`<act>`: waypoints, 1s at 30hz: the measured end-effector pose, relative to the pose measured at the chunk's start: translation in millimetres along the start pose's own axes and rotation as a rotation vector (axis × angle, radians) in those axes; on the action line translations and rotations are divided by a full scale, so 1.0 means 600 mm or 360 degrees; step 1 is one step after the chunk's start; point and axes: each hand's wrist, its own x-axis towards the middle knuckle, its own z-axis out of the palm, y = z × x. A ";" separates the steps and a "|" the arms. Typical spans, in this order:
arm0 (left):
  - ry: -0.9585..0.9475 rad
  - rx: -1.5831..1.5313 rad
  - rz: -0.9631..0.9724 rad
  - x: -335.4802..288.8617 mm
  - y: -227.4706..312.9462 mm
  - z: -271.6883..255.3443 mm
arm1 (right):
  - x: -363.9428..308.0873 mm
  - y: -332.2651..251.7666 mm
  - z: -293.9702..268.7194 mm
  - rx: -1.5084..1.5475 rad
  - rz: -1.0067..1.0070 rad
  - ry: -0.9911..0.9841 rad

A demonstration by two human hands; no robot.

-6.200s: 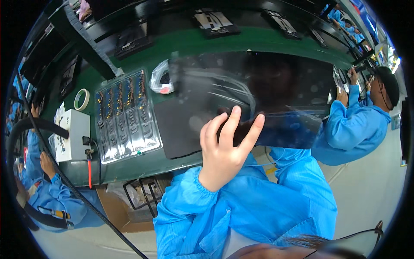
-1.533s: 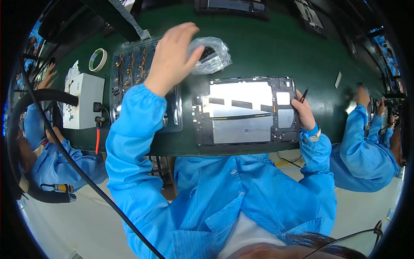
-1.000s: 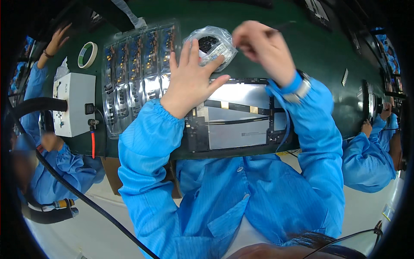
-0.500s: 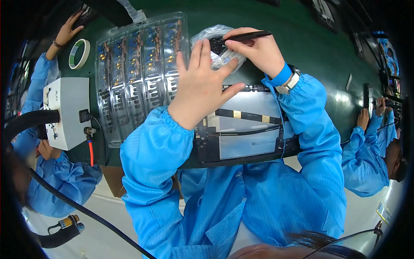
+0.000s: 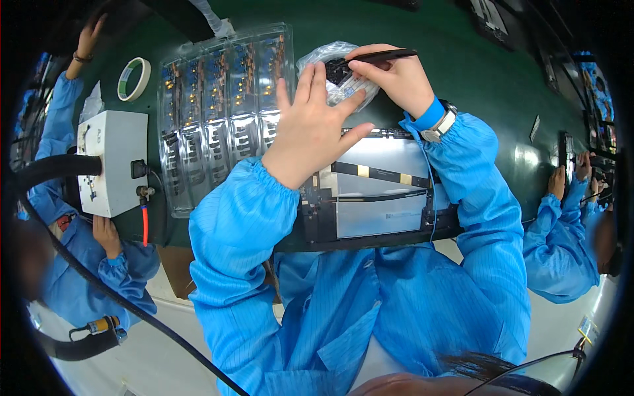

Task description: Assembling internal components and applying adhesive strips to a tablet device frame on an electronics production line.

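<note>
A clear plastic bag with small black parts inside lies on the green bench, beyond an opened tablet-like device. My right hand pinches slim black tweezers over the bag's mouth; their tips are hard to make out among the black parts. My left hand is spread out with its fingertips at the bag's near left edge, holding nothing I can see. Silver battery cells and a dark flex strip show in the device, partly under my left wrist. A blue wrist strap with a cord circles my right wrist.
Left of my hands stands a clear blister tray with rows of small circuit parts. Further left are a tape roll and a white box with a black hose. Co-workers in blue sit at both sides.
The view has shifted slightly, so the tray, tape and box sit a little further right. My hands stay nearly in place at the bag. The left co-worker's hands have moved.
</note>
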 end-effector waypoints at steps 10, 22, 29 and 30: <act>0.0587 -0.0697 -0.0241 0.018 0.023 -0.122 | -0.063 -0.139 -0.040 0.0689 0.0007 0.0039; 0.0763 -0.0912 -0.0122 -0.057 0.105 -0.182 | -0.143 -0.202 -0.031 0.1171 0.0303 -0.0339; 0.0829 -0.2428 -0.0791 -0.117 0.127 -0.193 | -0.175 -0.221 0.019 0.1296 -0.0228 -0.0170; 0.0829 -0.2429 -0.0794 -0.122 0.129 -0.191 | -0.176 -0.224 0.021 0.1297 -0.0225 -0.0171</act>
